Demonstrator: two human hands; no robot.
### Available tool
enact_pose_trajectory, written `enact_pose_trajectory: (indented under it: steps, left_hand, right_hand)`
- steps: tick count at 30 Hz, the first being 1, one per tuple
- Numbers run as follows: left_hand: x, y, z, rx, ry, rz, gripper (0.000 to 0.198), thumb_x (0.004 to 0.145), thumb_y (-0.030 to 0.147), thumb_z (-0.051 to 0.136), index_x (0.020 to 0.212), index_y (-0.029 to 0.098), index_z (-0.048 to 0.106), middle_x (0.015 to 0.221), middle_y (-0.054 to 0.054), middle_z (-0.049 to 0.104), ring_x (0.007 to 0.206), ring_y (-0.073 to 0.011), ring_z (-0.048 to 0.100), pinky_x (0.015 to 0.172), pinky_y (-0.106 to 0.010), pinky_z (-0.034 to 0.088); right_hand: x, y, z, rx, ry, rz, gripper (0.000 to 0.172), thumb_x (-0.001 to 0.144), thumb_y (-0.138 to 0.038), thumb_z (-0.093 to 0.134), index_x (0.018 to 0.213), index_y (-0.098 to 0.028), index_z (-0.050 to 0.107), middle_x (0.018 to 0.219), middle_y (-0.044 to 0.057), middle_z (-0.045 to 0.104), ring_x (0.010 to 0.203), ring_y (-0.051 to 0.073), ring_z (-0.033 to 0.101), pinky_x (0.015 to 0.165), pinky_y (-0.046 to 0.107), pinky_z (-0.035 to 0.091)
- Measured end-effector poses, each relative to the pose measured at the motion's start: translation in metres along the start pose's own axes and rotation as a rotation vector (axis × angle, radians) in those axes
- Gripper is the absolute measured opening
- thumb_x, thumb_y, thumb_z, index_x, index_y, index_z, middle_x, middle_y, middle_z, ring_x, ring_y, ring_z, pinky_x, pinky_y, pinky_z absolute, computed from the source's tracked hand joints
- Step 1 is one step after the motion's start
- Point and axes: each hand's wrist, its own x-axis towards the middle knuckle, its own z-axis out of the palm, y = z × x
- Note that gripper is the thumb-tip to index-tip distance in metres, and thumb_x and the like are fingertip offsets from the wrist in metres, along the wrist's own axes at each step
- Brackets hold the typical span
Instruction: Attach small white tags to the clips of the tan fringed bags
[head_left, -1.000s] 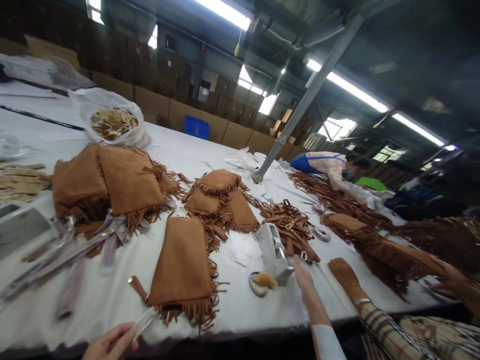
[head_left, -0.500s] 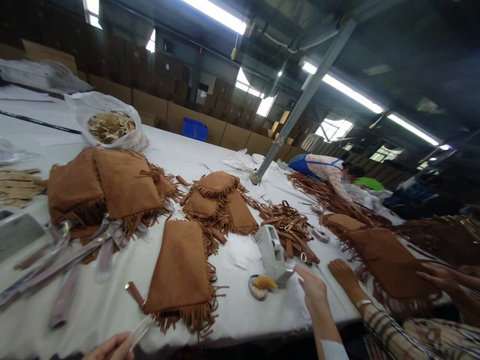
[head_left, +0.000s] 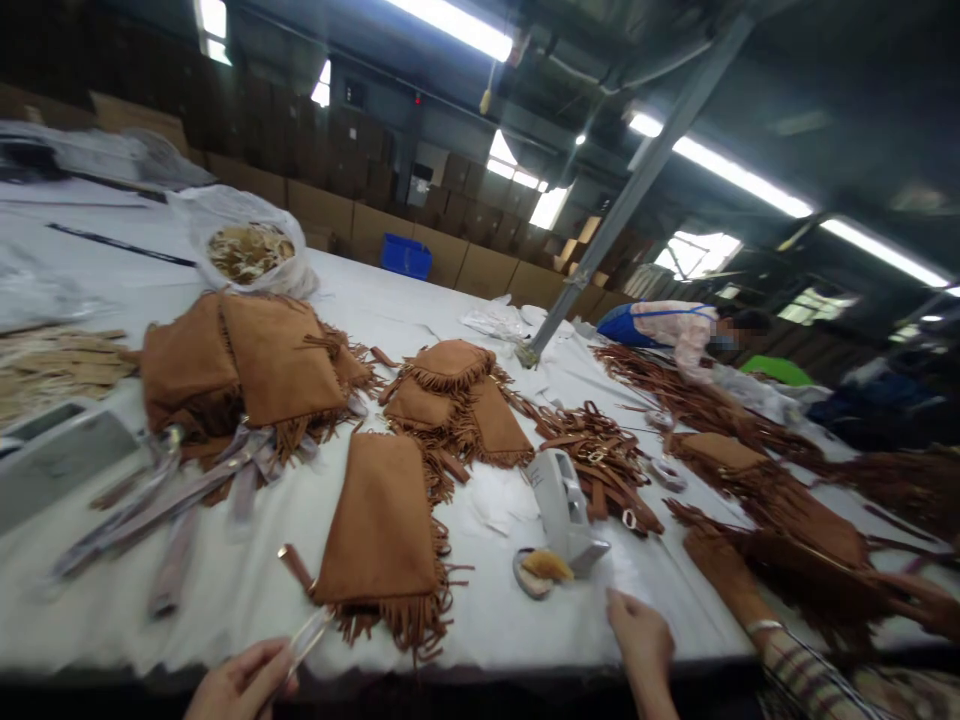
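My left hand (head_left: 241,685) is at the bottom edge, pinched on a clear plastic-wrapped strap (head_left: 309,633) that leads up to a flat brown suede fringed bag (head_left: 379,525) on the white table (head_left: 225,590). My right hand (head_left: 640,640) hovers over the table's near edge with its fingers curled; what it holds, if anything, I cannot make out. Just beyond it stand a white tape dispenser (head_left: 564,508) and a small round dish with a yellow sponge (head_left: 541,570).
Piles of fringed bags (head_left: 262,365) (head_left: 450,395) and loose brown straps (head_left: 600,460) cover the table. A plastic bag of pale pieces (head_left: 251,250) sits at the back left. A co-worker's plaid-sleeved arm (head_left: 750,600) works at my right; another person (head_left: 690,335) leans over farther off.
My right hand has drawn back from the tape dispenser toward the table's near edge. The co-worker's arm shifted right with a bag. The view swung slightly.
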Motion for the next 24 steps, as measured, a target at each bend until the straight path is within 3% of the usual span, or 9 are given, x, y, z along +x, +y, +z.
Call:
enact_pose_trajectory:
  steps: [1, 3, 5, 7, 9, 12, 15, 20, 24]
  left_hand:
    - [-0.006, 0.007, -0.001, 0.03, -0.054, 0.041, 0.065, 0.059, 0.075, 0.064, 0.081, 0.014, 0.065, 0.062, -0.001, 0.064, 0.036, -0.0083, 0.042, 0.036, -0.022, 0.029]
    - [-0.017, 0.02, -0.004, 0.045, -0.03, 0.066, 0.046, 0.08, 0.058, 0.059, 0.091, 0.013, 0.063, 0.074, -0.002, 0.065, 0.05, -0.0107, 0.054, 0.046, -0.024, 0.044]
    - [-0.023, 0.027, -0.007, 0.048, 0.037, 0.046, 0.032, 0.089, 0.043, 0.055, 0.102, 0.014, 0.061, 0.091, -0.003, 0.065, 0.069, -0.0133, 0.061, 0.061, -0.028, 0.053]
    - [-0.023, 0.028, -0.008, 0.049, 0.084, 0.033, 0.028, 0.09, 0.038, 0.055, 0.105, 0.014, 0.06, 0.097, -0.004, 0.064, 0.078, -0.0154, 0.062, 0.067, -0.031, 0.055]
    - [-0.019, 0.026, -0.006, 0.048, 0.099, 0.036, 0.029, 0.089, 0.04, 0.056, 0.099, 0.013, 0.062, 0.089, -0.002, 0.065, 0.069, -0.0133, 0.061, 0.061, -0.027, 0.053]
    - [-0.011, 0.021, 0.003, 0.031, 0.062, 0.079, 0.036, 0.084, 0.048, 0.058, 0.083, 0.012, 0.063, 0.066, 0.001, 0.062, 0.042, -0.0064, 0.046, 0.04, -0.02, 0.036]
    - [-0.006, 0.017, 0.008, 0.009, 0.024, 0.145, 0.038, 0.079, 0.049, 0.057, 0.077, 0.012, 0.062, 0.059, 0.001, 0.06, 0.033, -0.0043, 0.035, 0.036, -0.02, 0.025]
    - [-0.011, 0.023, 0.005, 0.088, 0.004, 0.279, 0.03, 0.08, 0.039, 0.055, 0.082, 0.011, 0.067, 0.069, -0.003, 0.065, 0.056, -0.0126, 0.054, 0.053, -0.022, 0.04]
    - [-0.017, 0.027, 0.004, 0.173, 0.012, 0.355, 0.028, 0.083, 0.033, 0.052, 0.089, 0.013, 0.07, 0.072, -0.004, 0.068, 0.073, -0.0186, 0.06, 0.069, -0.025, 0.045]
  right_hand:
    - [-0.004, 0.003, -0.001, -0.026, -0.008, 0.009, 0.024, 0.054, -0.045, 0.051, 0.043, -0.026, 0.059, 0.047, 0.012, 0.062, 0.069, 0.037, 0.062, 0.063, 0.043, 0.04]
    - [-0.014, 0.004, 0.004, -0.054, -0.033, 0.039, 0.026, 0.055, -0.049, 0.054, 0.052, -0.025, 0.065, 0.057, 0.012, 0.068, 0.072, 0.038, 0.064, 0.065, 0.042, 0.043]
    - [-0.031, -0.004, 0.021, -0.01, -0.137, 0.023, 0.029, 0.055, -0.051, 0.058, 0.06, -0.024, 0.068, 0.061, 0.011, 0.07, 0.071, 0.036, 0.066, 0.065, 0.041, 0.046]
    - [-0.062, -0.023, 0.044, 0.073, -0.316, 0.001, 0.036, 0.053, -0.054, 0.061, 0.067, -0.022, 0.071, 0.062, 0.01, 0.07, 0.066, 0.033, 0.065, 0.064, 0.039, 0.048]
    - [-0.105, -0.049, 0.067, 0.175, -0.525, -0.065, 0.044, 0.052, -0.057, 0.065, 0.075, -0.02, 0.072, 0.065, 0.008, 0.07, 0.063, 0.029, 0.064, 0.062, 0.036, 0.049]
    - [-0.172, -0.09, 0.096, 0.308, -0.8, -0.233, 0.045, 0.061, -0.061, 0.065, 0.074, -0.019, 0.071, 0.061, 0.004, 0.066, 0.058, 0.022, 0.059, 0.057, 0.031, 0.046]
    - [-0.22, -0.12, 0.119, 0.406, -0.99, -0.32, 0.045, 0.068, -0.063, 0.065, 0.07, -0.018, 0.069, 0.053, 0.0, 0.057, 0.05, 0.015, 0.05, 0.05, 0.026, 0.04]
    - [-0.256, -0.143, 0.148, 0.486, -1.232, -0.303, 0.051, 0.069, -0.067, 0.064, 0.065, -0.016, 0.063, 0.051, -0.002, 0.053, 0.043, 0.009, 0.042, 0.044, 0.023, 0.03]
    - [-0.263, -0.143, 0.168, 0.476, -1.25, -0.29, 0.054, 0.066, -0.07, 0.063, 0.06, -0.016, 0.058, 0.048, -0.003, 0.05, 0.041, 0.009, 0.04, 0.042, 0.023, 0.028]
